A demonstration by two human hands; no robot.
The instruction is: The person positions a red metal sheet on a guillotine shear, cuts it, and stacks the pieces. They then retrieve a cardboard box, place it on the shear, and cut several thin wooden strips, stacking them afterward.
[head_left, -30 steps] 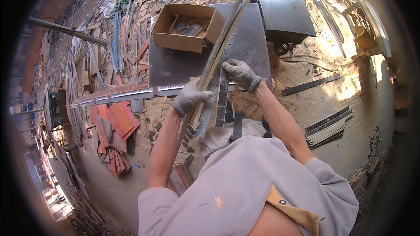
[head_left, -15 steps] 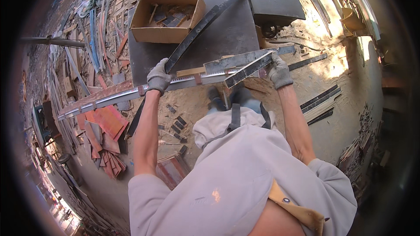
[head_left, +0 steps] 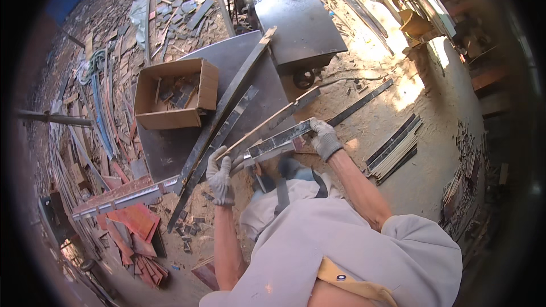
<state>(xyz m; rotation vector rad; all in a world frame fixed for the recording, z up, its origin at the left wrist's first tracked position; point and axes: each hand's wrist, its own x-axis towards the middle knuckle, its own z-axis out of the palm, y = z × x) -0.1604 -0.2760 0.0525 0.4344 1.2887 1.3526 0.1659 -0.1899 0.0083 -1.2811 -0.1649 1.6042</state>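
The pale shirt [head_left: 352,250] fills the lower edge, cut off by the frame; above it, right of centre, the gloved right hand [head_left: 325,137] pinches the right end of a short dark strip [head_left: 278,141], which slants down toward the left; near its other end, the gloved left hand [head_left: 220,177] has its fingers parted, with the low end of a thin pale-edged strip [head_left: 273,119] at the fingertips, though I cannot tell whether it is gripped; left of that hand, long dark strips [head_left: 227,99] slope over the near edge of a dark table [head_left: 270,79]; the measuring rule [head_left: 125,200] runs in from the left, its middle hidden behind them; sandy ground [head_left: 364,125] gives the right hand room toward a stack of strips [head_left: 398,148]; farther up, an open cardboard box [head_left: 170,119] takes up the table's left part, its scraps hard to make out; beyond, a second dark tabletop [head_left: 298,17] is cut by the upper edge; the corners are lost in black.
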